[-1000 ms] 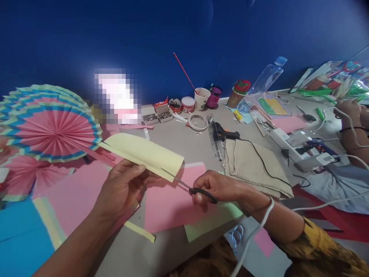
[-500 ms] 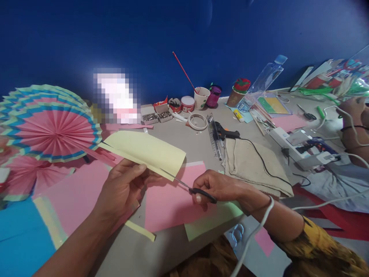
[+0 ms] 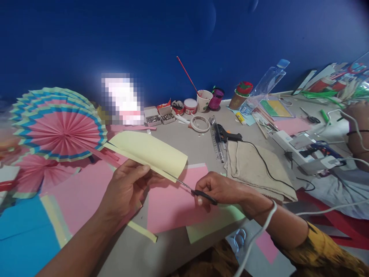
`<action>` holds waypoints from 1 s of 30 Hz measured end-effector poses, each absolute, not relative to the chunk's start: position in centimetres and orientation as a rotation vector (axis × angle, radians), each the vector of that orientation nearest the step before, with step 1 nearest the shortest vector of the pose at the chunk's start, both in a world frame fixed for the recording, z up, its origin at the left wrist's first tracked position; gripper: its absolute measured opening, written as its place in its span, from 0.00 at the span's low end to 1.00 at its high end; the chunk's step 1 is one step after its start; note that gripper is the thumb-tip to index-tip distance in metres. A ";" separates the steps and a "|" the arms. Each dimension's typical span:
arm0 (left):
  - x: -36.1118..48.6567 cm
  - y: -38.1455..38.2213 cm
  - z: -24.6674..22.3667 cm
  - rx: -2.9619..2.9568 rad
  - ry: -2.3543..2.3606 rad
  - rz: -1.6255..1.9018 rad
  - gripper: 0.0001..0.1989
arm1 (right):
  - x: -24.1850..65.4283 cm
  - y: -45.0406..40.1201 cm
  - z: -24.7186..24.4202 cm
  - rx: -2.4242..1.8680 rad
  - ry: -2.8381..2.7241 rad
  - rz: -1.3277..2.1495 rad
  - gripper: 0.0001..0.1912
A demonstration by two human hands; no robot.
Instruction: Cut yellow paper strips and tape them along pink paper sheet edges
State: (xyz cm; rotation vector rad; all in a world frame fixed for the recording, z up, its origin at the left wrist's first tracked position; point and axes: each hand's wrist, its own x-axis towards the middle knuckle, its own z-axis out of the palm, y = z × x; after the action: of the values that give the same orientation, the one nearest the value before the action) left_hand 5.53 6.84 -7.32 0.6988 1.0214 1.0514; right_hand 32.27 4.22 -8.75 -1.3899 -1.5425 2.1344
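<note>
A pale yellow sheet of paper [image 3: 150,151], curled over on itself, is pinched along its near edge by my left hand [image 3: 128,182], thumb on top. My right hand [image 3: 216,189] grips black-handled scissors [image 3: 205,196]. Their blades reach into the right end of the sheet, along a narrow strip at its near edge. Beneath both hands lies pink paper [image 3: 170,211] on the table, with a light green sheet [image 3: 210,227] overlapping its near right corner. A cut yellow strip [image 3: 143,232] rests below my left hand.
Pleated paper fans [image 3: 62,130] stand at the left, above blue paper [image 3: 25,234]. A glue gun [image 3: 229,134], a folded beige cloth [image 3: 253,169] and a power strip [image 3: 296,148] lie to the right. Tape [image 3: 200,124] and cups [image 3: 204,100] sit further back. Another person's arm [image 3: 359,130] shows at the right edge.
The whole view has shifted slightly, so things sit a little further right and lower. The scissors remain in the yellow paper's edge, both hands keeping their grip.
</note>
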 end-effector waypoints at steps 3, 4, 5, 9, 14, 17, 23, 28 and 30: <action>5.5 6.8 -7.3 0.712 1.028 1.046 0.13 | 32.3 4.3 -8.8 -1.379 -1.553 2.127 0.21; 5.6 6.8 -7.3 0.715 1.028 1.046 0.13 | 32.3 4.3 -8.9 -1.376 -1.558 2.124 0.21; 5.7 6.8 -7.2 0.714 1.030 1.050 0.14 | 32.3 4.3 -8.9 -1.376 -1.558 2.124 0.21; 5.8 6.8 -7.2 0.694 1.042 1.051 0.15 | 32.3 4.2 -9.0 -1.410 -1.526 2.121 0.18; 5.7 6.6 -7.6 0.668 1.069 1.057 0.15 | 32.2 4.1 -8.8 -1.417 -1.524 2.119 0.18; 5.7 6.5 -7.8 0.668 1.065 1.044 0.16 | 32.1 4.2 -8.6 -1.426 -1.526 2.131 0.19; 5.9 6.6 -7.9 0.656 1.026 1.016 0.17 | 31.9 4.3 -8.5 -1.390 -1.545 2.120 0.21; 5.9 6.5 -7.8 0.672 1.016 1.015 0.16 | 31.8 4.3 -8.5 -1.398 -1.502 2.135 0.22; 5.9 6.5 -7.7 0.675 1.009 1.013 0.15 | 31.8 4.2 -8.4 -1.396 -1.496 2.130 0.22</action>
State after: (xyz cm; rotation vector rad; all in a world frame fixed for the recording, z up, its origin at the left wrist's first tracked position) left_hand 5.86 6.46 -7.74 0.6752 1.0091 1.0132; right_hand 31.83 4.24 -8.41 -1.3959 -1.4964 2.1297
